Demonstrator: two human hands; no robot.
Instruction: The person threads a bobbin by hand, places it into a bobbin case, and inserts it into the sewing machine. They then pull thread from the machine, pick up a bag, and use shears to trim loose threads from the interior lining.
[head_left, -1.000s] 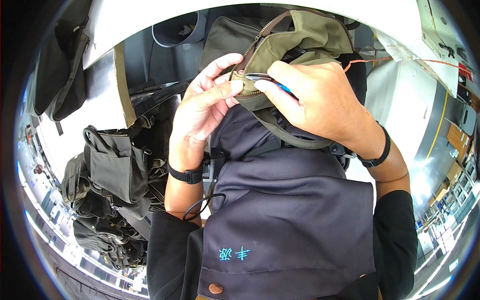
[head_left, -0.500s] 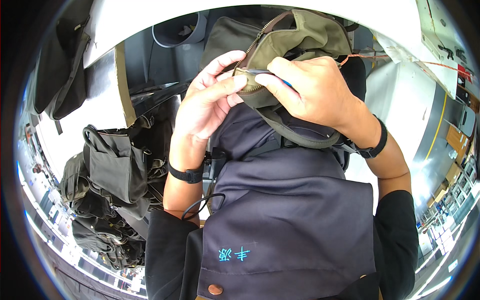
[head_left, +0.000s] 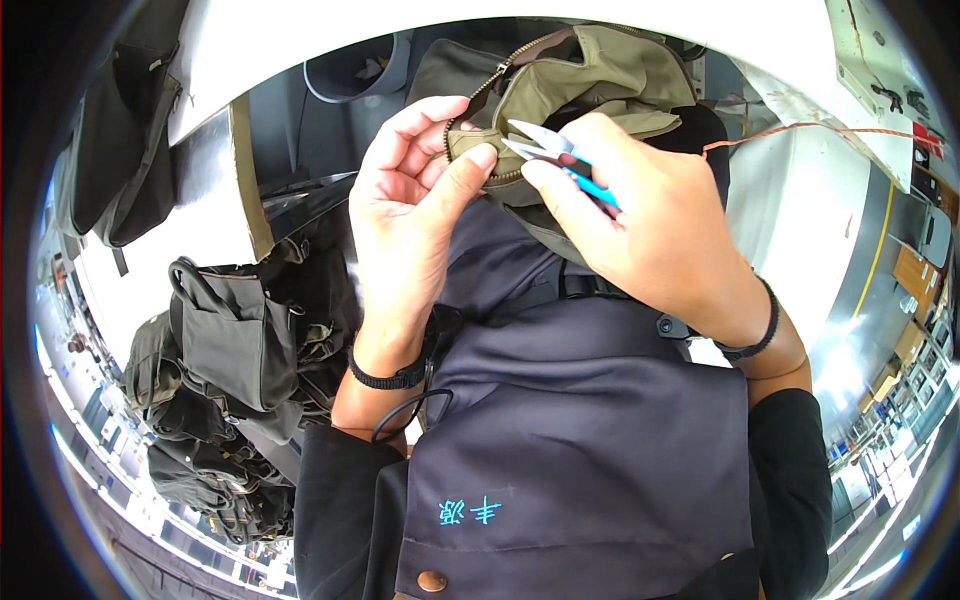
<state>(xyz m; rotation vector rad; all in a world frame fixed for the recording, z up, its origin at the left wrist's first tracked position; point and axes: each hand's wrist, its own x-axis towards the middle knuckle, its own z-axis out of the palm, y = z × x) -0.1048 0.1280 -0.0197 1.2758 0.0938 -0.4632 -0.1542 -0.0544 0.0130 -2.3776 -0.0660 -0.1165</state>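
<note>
An olive-green fabric bag (head_left: 630, 70) with a brass zipper (head_left: 505, 65) lies in my lap, its mouth unzipped and the lining showing. My left hand (head_left: 425, 185) pinches the bag's zippered edge between thumb and fingers. Held in my right hand (head_left: 650, 200) is a pair of thread snips (head_left: 540, 142) with blue handles. Its two silver blades stand apart and point left, just beside my left thumb and over the olive lining. The ends of the right fingers are partly hidden behind the snips and the hand.
Several dark bags (head_left: 235, 335) are heaped on my left. Another dark bag (head_left: 130, 130) hangs at the upper left. A white table edge (head_left: 300, 35) curves across the top, above a grey bin (head_left: 390, 75). An orange cord (head_left: 770, 133) runs off rightward.
The snips have drawn back from the zipper edge, and their blades have come apart in plain view. My right hand has moved slightly right and down. The left still grips the edge.
</note>
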